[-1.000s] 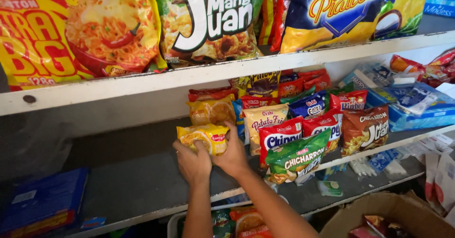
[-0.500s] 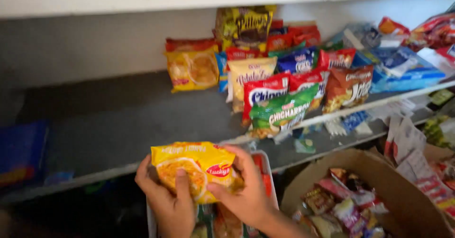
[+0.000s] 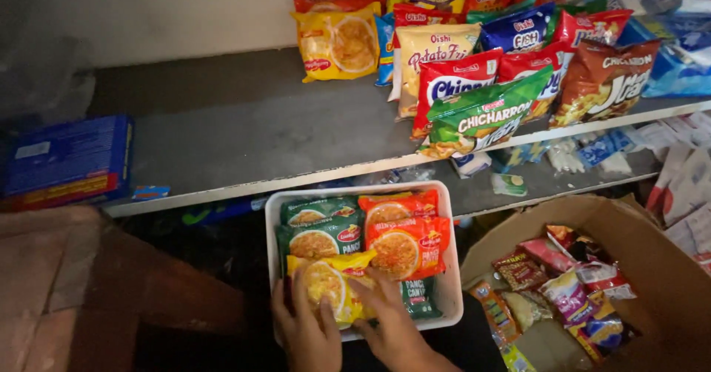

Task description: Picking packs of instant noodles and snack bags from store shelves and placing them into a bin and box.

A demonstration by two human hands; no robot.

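Note:
Both my hands rest on a yellow noodle packet [image 3: 329, 287] lying at the near end of a white rectangular bin [image 3: 448, 268]. My left hand [image 3: 307, 331] presses its left side and my right hand [image 3: 389, 320] covers its right edge. Behind it in the bin lie two green noodle packets [image 3: 315, 231] and two orange noodle packets [image 3: 404, 239]. Another yellow noodle packet [image 3: 337, 44] leans upright at the back of the grey shelf [image 3: 222, 139].
Several snack bags [image 3: 511, 68] crowd the shelf's right half. A blue flat box [image 3: 67, 161] lies at the shelf's left end. An open cardboard box [image 3: 652, 268] with small sachets stands right of the bin. A lower shelf [image 3: 548, 183] holds small packets.
The view has dropped from the shelves to the bin. My hands carried the yellow packet down from chest height and laid it in the bin's near end.

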